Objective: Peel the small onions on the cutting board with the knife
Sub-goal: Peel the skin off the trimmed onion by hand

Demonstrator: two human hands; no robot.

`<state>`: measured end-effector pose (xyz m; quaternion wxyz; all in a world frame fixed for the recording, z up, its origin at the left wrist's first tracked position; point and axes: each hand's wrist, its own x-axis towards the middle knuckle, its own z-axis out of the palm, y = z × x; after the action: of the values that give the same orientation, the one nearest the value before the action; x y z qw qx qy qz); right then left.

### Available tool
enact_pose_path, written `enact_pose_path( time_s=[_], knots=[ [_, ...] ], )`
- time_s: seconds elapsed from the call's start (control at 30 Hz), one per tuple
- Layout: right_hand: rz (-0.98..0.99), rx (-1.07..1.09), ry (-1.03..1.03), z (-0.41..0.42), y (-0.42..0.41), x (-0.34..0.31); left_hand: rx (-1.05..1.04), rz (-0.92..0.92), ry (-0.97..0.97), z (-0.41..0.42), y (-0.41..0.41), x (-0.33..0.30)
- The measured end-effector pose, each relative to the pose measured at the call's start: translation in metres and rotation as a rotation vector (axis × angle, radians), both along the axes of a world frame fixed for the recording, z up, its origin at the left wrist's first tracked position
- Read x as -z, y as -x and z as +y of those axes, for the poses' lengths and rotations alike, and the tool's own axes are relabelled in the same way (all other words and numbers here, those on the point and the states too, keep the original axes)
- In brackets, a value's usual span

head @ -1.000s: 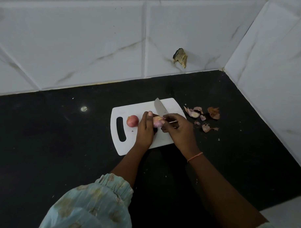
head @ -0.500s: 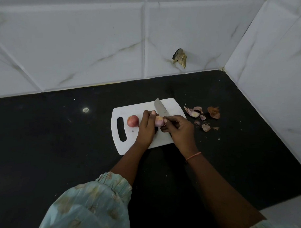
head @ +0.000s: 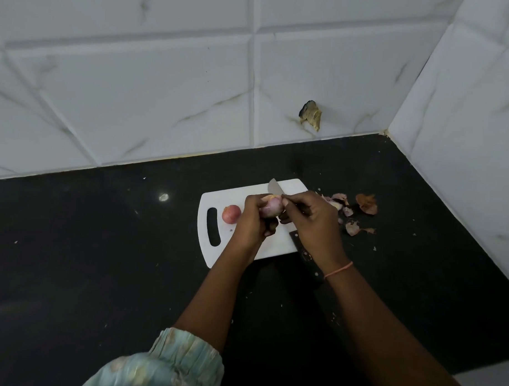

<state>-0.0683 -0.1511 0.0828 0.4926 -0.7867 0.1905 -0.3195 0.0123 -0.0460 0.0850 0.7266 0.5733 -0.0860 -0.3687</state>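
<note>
A white cutting board (head: 225,249) with a handle slot lies on the black counter. My left hand (head: 252,221) grips a small pale purple onion (head: 271,208) just above the board. My right hand (head: 313,223) holds the knife (head: 274,187); its blade tip pokes out beyond the onion and its dark handle sticks out under my wrist. My right thumb and finger pinch at the onion's top beside the blade. A second, reddish onion (head: 231,213) sits unheld on the board to the left of my left hand.
Several loose onion skins (head: 359,211) lie on the black counter (head: 101,259) just right of the board. White tiled walls close the back and the right side. A brown scrap (head: 311,115) sticks to the back wall.
Both hands have lifted the onion slightly and turned it; the right hand moved up to pinch at its top. The reddish onion and the board have not moved.
</note>
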Motion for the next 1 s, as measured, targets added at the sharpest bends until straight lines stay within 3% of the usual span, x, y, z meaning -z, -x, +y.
enact_pose_path(
  time_s=[0.3,0.67,0.8,1.0],
  knots=[
    [-0.080,-0.065,0.112,-0.005,0.009,-0.023,-0.130,-0.008,-0.026,-0.003,0.010,-0.029],
    [-0.178,0.030,0.258,-0.016,-0.001,-0.035,-0.200,-0.089,-0.086,-0.020,0.009,-0.043],
    [-0.182,0.057,0.198,-0.027,-0.006,-0.031,-0.218,-0.040,-0.045,-0.026,0.010,-0.039],
    [-0.077,-0.109,0.062,-0.029,-0.005,-0.036,-0.208,-0.052,-0.014,-0.025,0.004,-0.036]
  ],
)
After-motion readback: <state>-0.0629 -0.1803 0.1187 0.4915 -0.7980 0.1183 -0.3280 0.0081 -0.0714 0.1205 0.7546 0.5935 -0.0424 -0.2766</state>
